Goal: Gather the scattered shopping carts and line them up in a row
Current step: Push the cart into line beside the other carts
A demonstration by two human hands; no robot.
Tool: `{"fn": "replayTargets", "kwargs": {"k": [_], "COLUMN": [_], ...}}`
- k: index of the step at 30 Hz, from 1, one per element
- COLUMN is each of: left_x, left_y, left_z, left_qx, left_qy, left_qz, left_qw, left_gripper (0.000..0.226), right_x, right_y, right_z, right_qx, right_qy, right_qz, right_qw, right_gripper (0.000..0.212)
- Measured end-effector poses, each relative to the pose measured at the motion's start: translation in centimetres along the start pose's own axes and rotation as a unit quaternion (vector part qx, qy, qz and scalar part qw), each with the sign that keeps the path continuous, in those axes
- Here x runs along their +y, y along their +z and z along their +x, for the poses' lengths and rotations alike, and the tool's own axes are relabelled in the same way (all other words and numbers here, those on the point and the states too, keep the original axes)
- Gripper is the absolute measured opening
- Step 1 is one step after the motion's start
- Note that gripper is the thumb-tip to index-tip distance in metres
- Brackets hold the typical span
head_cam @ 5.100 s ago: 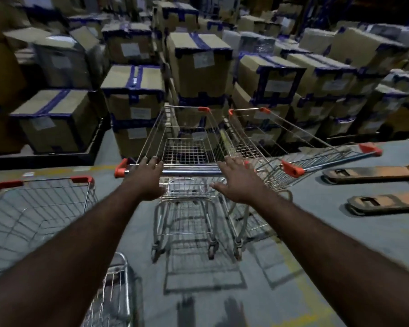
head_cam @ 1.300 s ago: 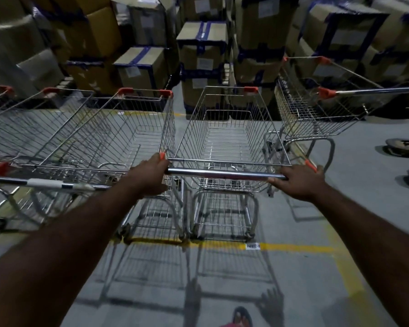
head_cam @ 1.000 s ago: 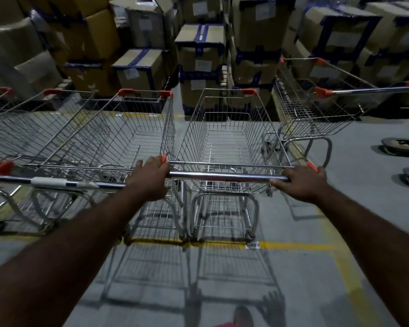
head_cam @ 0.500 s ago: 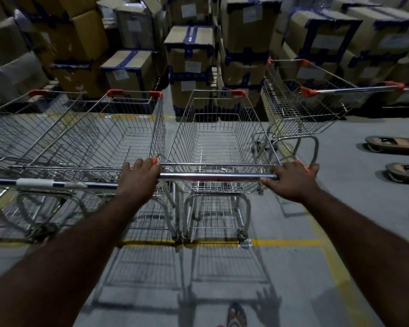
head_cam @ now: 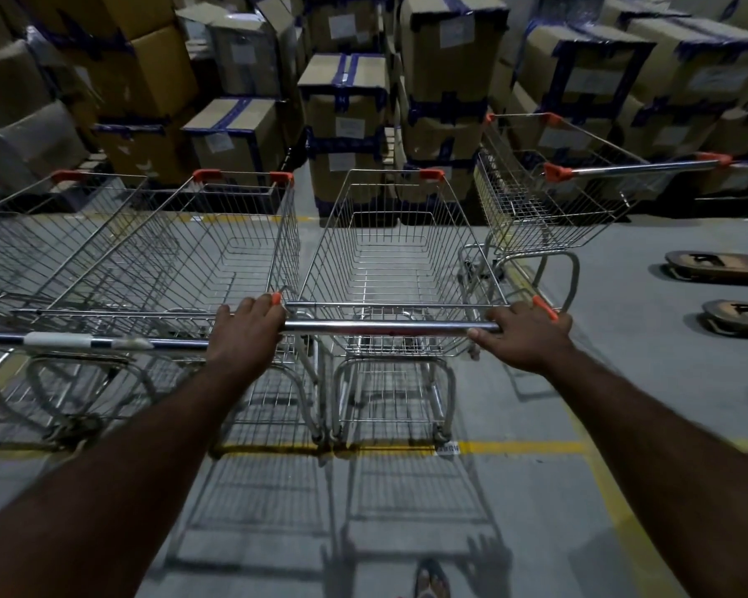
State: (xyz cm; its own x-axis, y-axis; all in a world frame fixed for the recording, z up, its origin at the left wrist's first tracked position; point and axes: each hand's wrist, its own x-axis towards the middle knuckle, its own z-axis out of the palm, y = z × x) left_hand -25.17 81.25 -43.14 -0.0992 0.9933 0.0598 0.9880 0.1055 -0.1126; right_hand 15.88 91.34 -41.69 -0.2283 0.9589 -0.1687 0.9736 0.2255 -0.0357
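Observation:
A wire shopping cart (head_cam: 391, 269) with orange corner caps stands straight ahead of me. My left hand (head_cam: 245, 330) grips the left end of its steel handle bar (head_cam: 385, 326). My right hand (head_cam: 521, 336) grips the right end. Close on its left a second cart (head_cam: 182, 252) stands parallel, almost touching, with a third cart (head_cam: 27, 235) beyond it at the left edge. Another cart (head_cam: 553, 200) stands apart at the right rear, turned at an angle.
Stacked cardboard boxes (head_cam: 346, 114) with blue tape wall off the far side. Two pallet jack forks (head_cam: 722, 265) lie on the floor at the right. A yellow floor line (head_cam: 514, 447) runs under the carts' rear wheels. My sandalled foot (head_cam: 432, 582) shows at the bottom.
Since five seconds ago the cart I hold has come alongside the left carts. Over the last second it has barely shifted; both hands stay on the handle.

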Motion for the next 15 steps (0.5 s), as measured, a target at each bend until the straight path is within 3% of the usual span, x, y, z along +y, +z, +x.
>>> {"fn": "replayTargets", "kwargs": {"k": [7, 15], "left_x": [-0.13, -0.3], "left_y": [-0.03, 0.29], "left_z": [0.28, 0.41], "left_qx": [-0.01, 0.001], "left_qy": [-0.008, -0.018], "left_qz": [-0.029, -0.033], "left_qw": [1.0, 0.999], "left_gripper": [0.038, 0.038], "right_x": [-0.23, -0.73], "right_y": [-0.12, -0.29], "right_z": [0.0, -0.27], "right_qx": [-0.002, -0.006], "right_qy": [0.001, 0.004], "right_qz": [0.006, -0.006], "right_qw": [1.0, 1.0], "right_gripper": [0.104, 0.084]}}
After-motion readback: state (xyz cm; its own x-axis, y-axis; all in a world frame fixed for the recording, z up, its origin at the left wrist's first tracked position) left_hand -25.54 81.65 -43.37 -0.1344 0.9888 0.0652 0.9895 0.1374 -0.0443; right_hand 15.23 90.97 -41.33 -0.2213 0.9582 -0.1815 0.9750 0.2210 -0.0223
